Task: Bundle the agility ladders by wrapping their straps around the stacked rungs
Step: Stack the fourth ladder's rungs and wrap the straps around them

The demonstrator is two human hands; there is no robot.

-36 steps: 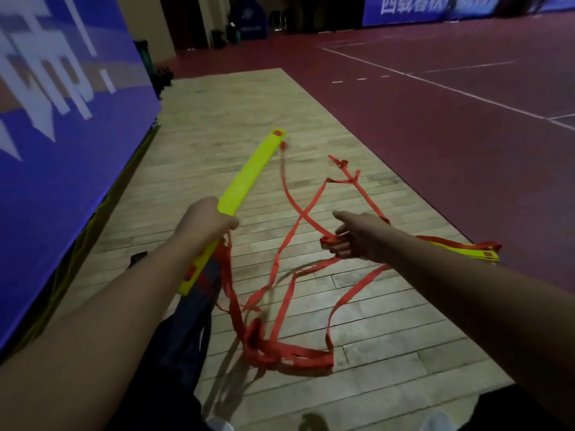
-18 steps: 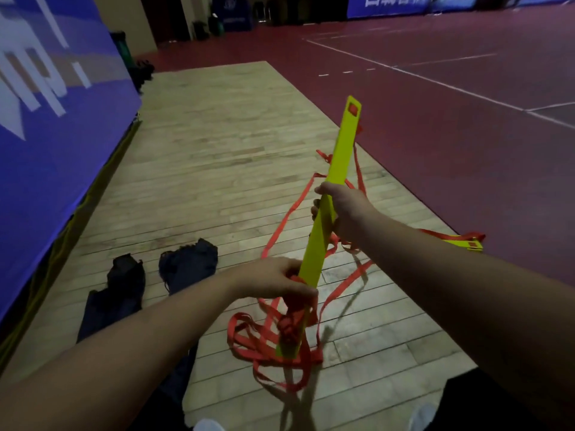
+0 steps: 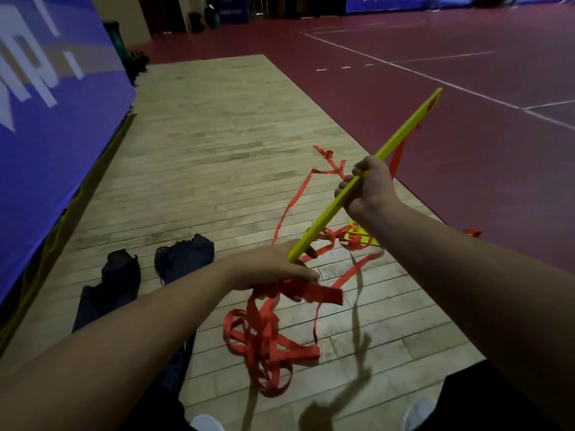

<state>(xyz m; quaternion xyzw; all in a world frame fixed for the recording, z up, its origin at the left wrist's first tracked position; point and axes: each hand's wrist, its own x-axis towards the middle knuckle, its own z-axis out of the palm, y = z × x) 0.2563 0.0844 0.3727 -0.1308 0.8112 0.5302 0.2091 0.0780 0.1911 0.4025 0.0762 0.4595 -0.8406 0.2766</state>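
Barely begun: right grip clasps flat yellow plastic rungs, left grip holds red webbing strap, mostly loose.

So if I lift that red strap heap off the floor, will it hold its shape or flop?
Probably flops: the red strap lies in loose, twisted loops and droops from the left hand. Likely light, since thin lengths hang freely. It may snag: loops cross and run to the yellow rung.

Two dark bags on wooden floor, blue banner, red court
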